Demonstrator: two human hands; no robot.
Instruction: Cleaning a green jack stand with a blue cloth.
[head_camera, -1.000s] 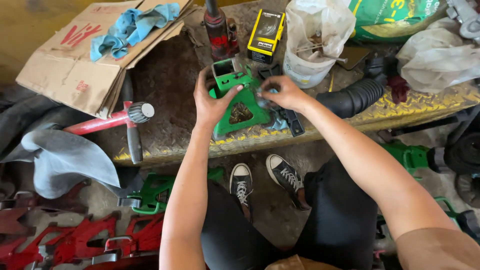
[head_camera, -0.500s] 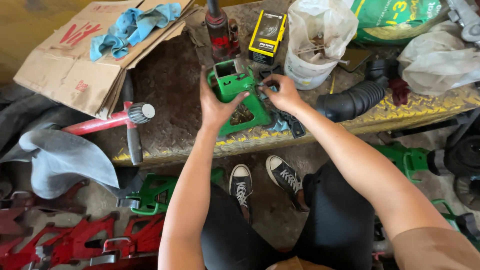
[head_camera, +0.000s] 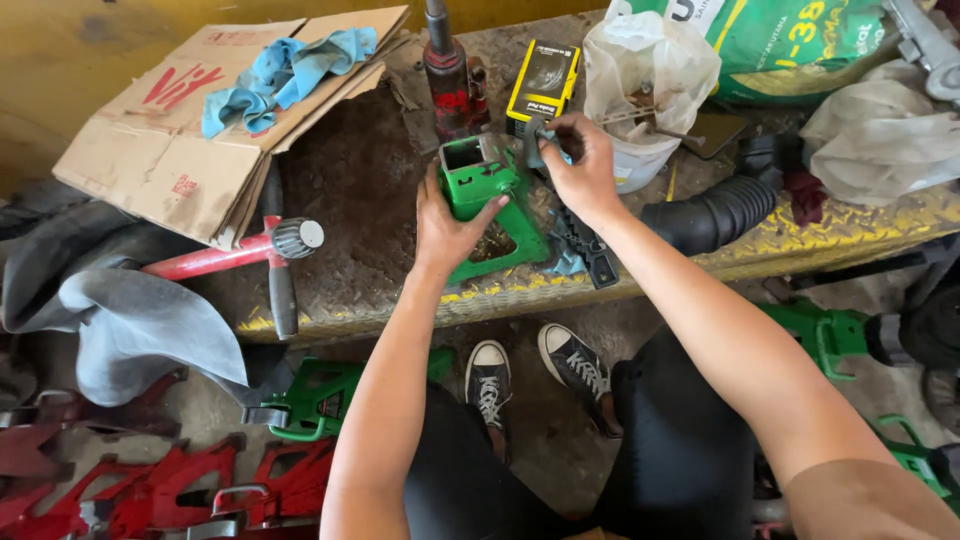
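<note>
A: Item one, largest: one table (head_camera: 380, 170), worn metal top, yellow-edged. On it?

B: One flattened cardboard box (head_camera: 200, 130) at ten o'clock, carrying one blue rag (head_camera: 285, 70). One green sack (head_camera: 800, 45) at one o'clock, one white plastic bag (head_camera: 640, 70) beside it, one black ribbed hose (head_camera: 715, 215) at three o'clock.

A: Centre?

B: One green jack stand (head_camera: 490, 205), upright. Left hand (head_camera: 450, 225) wrapped around its left side, holding it. Right hand (head_camera: 580, 165) pinched closed on one small grey metal part (head_camera: 535, 140) just above the stand's top opening.

A: Smaller lots?

B: One red bottle jack (head_camera: 448, 75), one yellow-and-black box (head_camera: 543, 82), both at twelve o'clock. One red-handled hammer (head_camera: 235, 255) at nine o'clock.
</note>
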